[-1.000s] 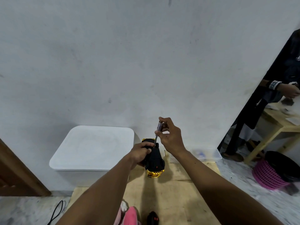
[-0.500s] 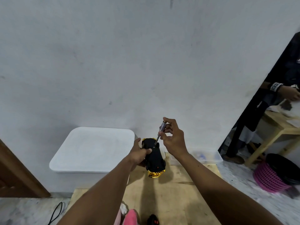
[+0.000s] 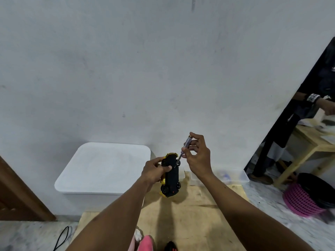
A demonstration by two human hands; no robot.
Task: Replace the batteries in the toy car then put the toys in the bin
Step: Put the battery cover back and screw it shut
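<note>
A yellow toy car (image 3: 171, 176) is held upside down above the wooden table (image 3: 190, 218), its black underside and wheels facing me. My left hand (image 3: 154, 172) grips it from the left, thumb across the underside. My right hand (image 3: 197, 156) pinches a small screwdriver (image 3: 184, 148) by its clear handle. The tip touches the car's underside near the far wheels. A pink toy (image 3: 145, 242) and a dark toy (image 3: 170, 246) show at the bottom edge.
A white lidded bin (image 3: 103, 169) stands against the wall left of the table. Clear shallow trays (image 3: 230, 176) sit at the table's far edge. On the right are another person at a wooden table and a pink basket (image 3: 302, 201). A black cable (image 3: 61, 238) lies on the floor.
The car has tilted so its underside faces me more fully. My right hand shifted slightly right with the screwdriver, its fingers turning on the handle.
</note>
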